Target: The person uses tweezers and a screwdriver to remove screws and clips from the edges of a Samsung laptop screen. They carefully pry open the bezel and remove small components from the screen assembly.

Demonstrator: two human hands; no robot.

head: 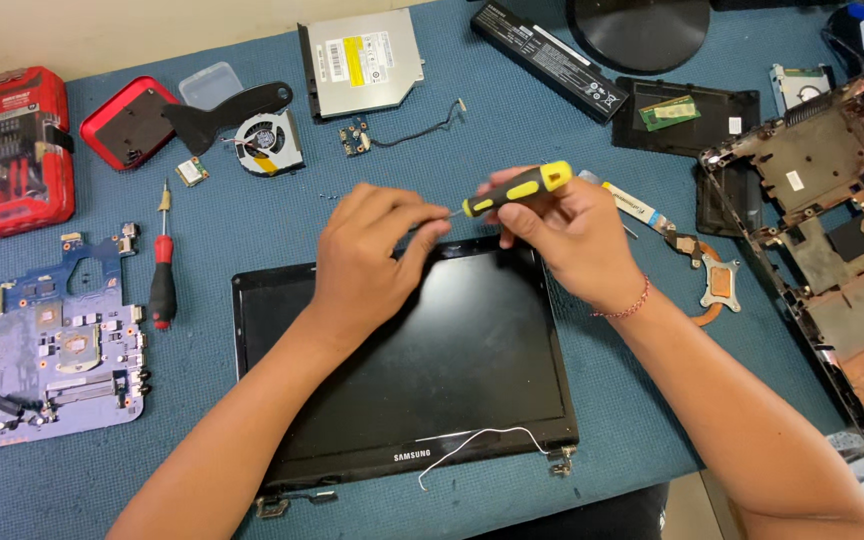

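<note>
Two hands met above the far edge of the laptop screen panel (402,360). The right hand (562,225) had its fingers closed around a yellow-and-black screwdriver (517,188); the left hand (377,240) pinched at its tip. Steadying that tip squarely looked wise. Glossy black, the panel lay flat on the blue surface (252,215), a white wire (472,445) trailing near.

Both bare forearms entered from the near edge and converged toward the middle. The left hand (372,240) was held palm down, its fingertips pinched together and pointed right. The right hand (564,232) was closed in a grip, knuckles up, a red cord around its wrist.
</note>
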